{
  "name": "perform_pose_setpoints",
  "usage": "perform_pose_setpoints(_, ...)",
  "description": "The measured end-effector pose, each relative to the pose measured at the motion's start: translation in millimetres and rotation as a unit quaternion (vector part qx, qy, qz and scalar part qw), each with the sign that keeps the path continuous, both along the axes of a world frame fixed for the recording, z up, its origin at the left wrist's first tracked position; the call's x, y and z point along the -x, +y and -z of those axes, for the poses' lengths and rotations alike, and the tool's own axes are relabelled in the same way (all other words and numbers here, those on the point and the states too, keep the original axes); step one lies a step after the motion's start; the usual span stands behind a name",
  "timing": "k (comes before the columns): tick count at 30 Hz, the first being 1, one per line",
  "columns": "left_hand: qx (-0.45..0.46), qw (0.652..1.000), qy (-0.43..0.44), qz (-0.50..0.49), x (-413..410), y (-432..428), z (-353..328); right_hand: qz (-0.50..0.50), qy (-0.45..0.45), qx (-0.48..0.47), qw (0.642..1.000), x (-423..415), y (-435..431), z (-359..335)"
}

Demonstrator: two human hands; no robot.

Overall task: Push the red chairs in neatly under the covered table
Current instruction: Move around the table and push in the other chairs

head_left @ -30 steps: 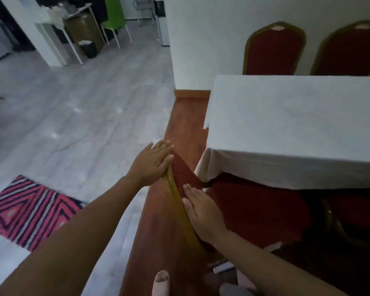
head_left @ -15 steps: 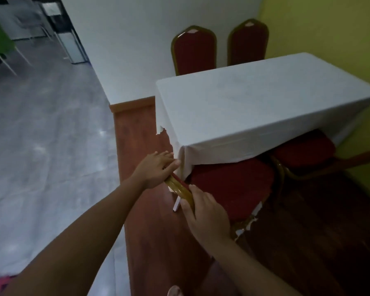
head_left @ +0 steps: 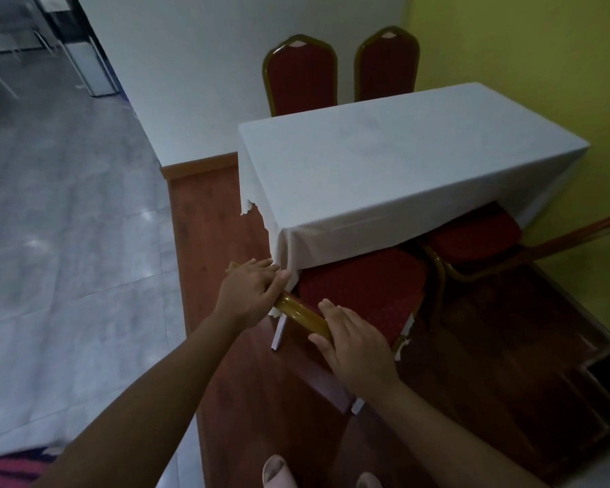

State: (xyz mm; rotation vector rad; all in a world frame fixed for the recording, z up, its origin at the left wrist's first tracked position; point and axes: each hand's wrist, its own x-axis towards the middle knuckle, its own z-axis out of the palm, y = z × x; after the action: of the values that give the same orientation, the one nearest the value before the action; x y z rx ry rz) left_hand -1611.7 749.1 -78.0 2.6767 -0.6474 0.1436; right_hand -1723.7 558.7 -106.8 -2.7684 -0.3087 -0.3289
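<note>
Head view: left hand (head_left: pixel 252 295) and right hand (head_left: pixel 354 346), each grip clamped on the near red chair (head_left: pixel 361 294) gold backrest; no readable writing.

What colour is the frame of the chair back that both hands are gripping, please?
Gold: the chair frame shows glossy gold between the left hand and right hand, in the head view.

A: Obstacles at near edge?
B: Tablecloth hem (head_left: pixel 349 237) draped over near chair seat (head_left: pixel 361 294); second seat (head_left: pixel 472 234) just beside it, frames close together.
A: Free room?
B: Wood floor strip (head_left: pixel 205 241) left of surface (head_left: pixel 402 160); surface top bare.
</note>
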Motion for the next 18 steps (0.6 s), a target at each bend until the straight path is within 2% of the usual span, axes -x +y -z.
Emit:
perform_pose_setpoints(4,0.035,0.999,-0.009,0.01,34.5,-22.7,2.1,-0.046,-0.028,0.012,0.999,19.4,-42.8,1.6)
perform_pose_setpoints(8,0.03,0.999,0.014,0.008,78.6,-59.4,3.7,-0.087,-0.042,0.032,0.995,42.5,-103.0,-2.7)
perform_pose_setpoints(11,0.042,0.998,0.013,0.047,105.5,-90.0,11.4,-0.1,-0.027,0.035,0.994,56.6,-149.9,-4.9)
perform_pose_setpoints(14,0.046,0.992,0.023,0.116,117.9,-110.2,16.5,-0.082,-0.013,0.025,0.996,70.4,-180.0,-2.7)
perform_pose_setpoints(18,-0.02,0.978,-0.044,0.205,98.2,-109.8,21.0,0.007,-0.006,-0.034,0.999,83.6,-174.4,-3.1)
